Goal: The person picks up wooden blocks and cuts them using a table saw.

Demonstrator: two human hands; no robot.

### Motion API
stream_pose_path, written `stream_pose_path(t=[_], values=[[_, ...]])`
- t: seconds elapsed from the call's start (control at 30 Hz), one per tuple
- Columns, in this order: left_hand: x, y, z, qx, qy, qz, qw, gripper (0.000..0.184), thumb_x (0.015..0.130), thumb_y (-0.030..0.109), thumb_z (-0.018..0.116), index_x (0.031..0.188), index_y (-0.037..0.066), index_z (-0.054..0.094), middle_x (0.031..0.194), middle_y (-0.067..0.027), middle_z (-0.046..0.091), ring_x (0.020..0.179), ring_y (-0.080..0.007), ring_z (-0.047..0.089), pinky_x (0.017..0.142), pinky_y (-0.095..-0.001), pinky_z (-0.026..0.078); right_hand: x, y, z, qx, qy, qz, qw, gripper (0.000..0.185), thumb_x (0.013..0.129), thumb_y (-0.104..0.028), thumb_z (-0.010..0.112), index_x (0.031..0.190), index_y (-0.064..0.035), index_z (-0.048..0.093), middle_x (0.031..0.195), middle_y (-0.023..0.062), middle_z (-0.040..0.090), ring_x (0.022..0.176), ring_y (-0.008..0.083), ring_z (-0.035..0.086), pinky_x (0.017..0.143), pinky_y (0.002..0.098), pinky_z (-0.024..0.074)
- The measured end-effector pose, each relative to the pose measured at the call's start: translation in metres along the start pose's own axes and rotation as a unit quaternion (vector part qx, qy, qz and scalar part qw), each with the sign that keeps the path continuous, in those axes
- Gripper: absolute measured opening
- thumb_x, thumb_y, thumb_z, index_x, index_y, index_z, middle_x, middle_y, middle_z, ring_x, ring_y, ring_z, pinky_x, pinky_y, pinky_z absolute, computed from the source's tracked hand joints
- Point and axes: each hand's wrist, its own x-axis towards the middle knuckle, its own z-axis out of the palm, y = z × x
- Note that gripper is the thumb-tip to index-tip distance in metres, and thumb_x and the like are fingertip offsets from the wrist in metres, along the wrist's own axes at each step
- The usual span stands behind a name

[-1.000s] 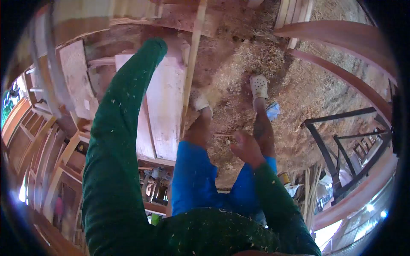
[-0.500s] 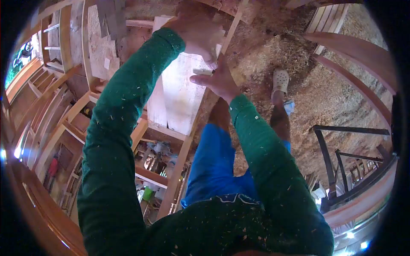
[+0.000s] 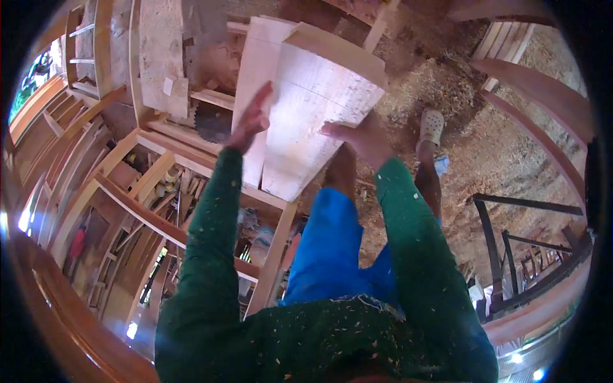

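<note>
A wide pale board lies lengthwise in front of me, its thick far end showing and a thin dark line across its face. Beside it on the left is another pale board. My left hand hovers over the left board with its fingers apart, holding nothing. At the right edge of the wide board, my right hand has its thumb over the top face; its other fingers are blurred and partly hidden along the side. A dark toothed disc shows left of the boards.
Wooden framing and stacked wood fill the left side. Wood shavings cover the ground at the right, around a light perforated shoe. A black metal frame and curved timbers stand farther right.
My hands, close together half a second ago, are now apart, the left one lower. The small pale object near my right fingers is no longer visible. The wide board's far end now shows.
</note>
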Motion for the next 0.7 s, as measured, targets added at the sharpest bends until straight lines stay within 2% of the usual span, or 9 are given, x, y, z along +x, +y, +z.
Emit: stream_pose_path(t=[0.1,0.3,0.4,0.43,0.5,0.57,0.6,0.67,0.7], values=[[0.013,-0.019,0.015,-0.006,0.03,-0.082,0.996,0.107,0.075,0.046,0.079,0.16,0.002,0.03,0.133,-0.0082,0.058,0.119,-0.0223,0.057,0.105,-0.0379,0.044,-0.013,-0.009,0.007,0.013,0.007,-0.021,1.0,0.064,0.077,-0.012,0.09,0.13,0.0029,0.058,0.119,0.0112,0.071,0.109,0.0204,0.068,0.097,0.0359,0.056],[-0.003,-0.04,0.021,-0.09,0.127,-0.123,0.98,0.074,0.082,0.016,0.07,0.149,0.006,0.04,0.115,-0.0041,0.059,0.098,-0.0142,0.058,0.088,-0.0318,0.051,-0.042,0.004,0.015,-0.079,0.053,-0.08,0.992,0.07,0.079,-0.021,0.09,0.135,0.0002,0.054,0.126,0.0123,0.067,0.114,0.0214,0.065,0.1,0.0378,0.0538],[-0.056,-0.141,-0.037,0.115,0.077,0.012,0.99,0.063,0.089,0.001,0.059,0.148,0.011,0.041,0.116,-0.0043,0.057,0.097,-0.0146,0.057,0.083,-0.031,0.052,-0.086,-0.008,0.021,-0.096,0.05,-0.135,0.985,0.075,0.078,-0.023,0.091,0.138,-0.0016,0.051,0.13,0.0123,0.065,0.118,0.0218,0.063,0.101,0.0389,0.0529],[-0.076,-0.14,-0.042,0.211,0.1,-0.002,0.972,0.053,0.091,0.006,0.06,0.143,0.009,0.047,0.121,-0.0054,0.059,0.101,-0.0166,0.059,0.086,-0.0338,0.053,-0.102,-0.017,0.021,-0.106,0.049,-0.161,0.98,0.076,0.077,-0.023,0.092,0.139,-0.0025,0.052,0.13,0.0118,0.065,0.118,0.0219,0.062,0.101,0.039,0.0527],[-0.092,-0.083,-0.02,0.515,0.049,0.142,0.844,0.045,0.093,0.016,0.062,0.137,0.006,0.056,0.132,-0.0085,0.059,0.113,-0.0215,0.06,0.096,-0.0406,0.05,-0.138,-0.042,0.015,-0.162,0.033,-0.204,0.965,0.07,0.077,-0.023,0.092,0.135,-0.0046,0.056,0.125,0.0098,0.066,0.114,0.0215,0.064,0.099,0.0386,0.0531],[-0.108,-0.024,0.007,0.487,0.016,0.204,0.849,0.048,0.092,0.022,0.065,0.136,0.004,0.057,0.137,-0.0109,0.059,0.121,-0.0264,0.059,0.105,-0.0453,0.046,-0.179,-0.066,0.007,-0.208,0.018,-0.222,0.952,0.065,0.078,-0.023,0.091,0.132,-0.0056,0.06,0.122,0.0086,0.068,0.111,0.0211,0.065,0.096,0.0383,0.0539],[-0.113,-0.014,0.022,0.256,0.049,0.103,0.96,0.051,0.091,0.024,0.067,0.137,0.004,0.056,0.136,-0.0113,0.06,0.123,-0.0282,0.058,0.107,-0.046,0.044,-0.198,-0.075,0.001,-0.164,0.013,-0.217,0.962,0.068,0.078,-0.023,0.091,0.134,-0.0048,0.056,0.123,0.0098,0.066,0.113,0.0221,0.063,0.097,0.0393,0.0523],[-0.117,0.012,0.056,0.013,0.086,0.038,0.996,0.057,0.089,0.03,0.07,0.138,0.003,0.055,0.133,-0.0119,0.062,0.123,-0.031,0.058,0.107,-0.0468,0.045,-0.238,-0.093,-0.011,-0.075,0.004,-0.207,0.975,0.076,0.078,-0.025,0.091,0.137,-0.0032,0.047,0.126,0.0122,0.062,0.117,0.024,0.059,0.099,0.0412,0.0491],[-0.122,0.051,0.112,0.016,0.096,0.083,0.992,0.06,0.089,0.035,0.071,0.138,0.004,0.054,0.132,-0.0122,0.063,0.121,-0.032,0.059,0.105,-0.0468,0.046,-0.257,-0.098,-0.022,-0.043,-0.003,-0.187,0.981,0.097,0.074,-0.027,0.093,0.145,-0.0011,0.032,0.135,0.0154,0.054,0.127,0.0277,0.052,0.107,0.0441,0.0424]])
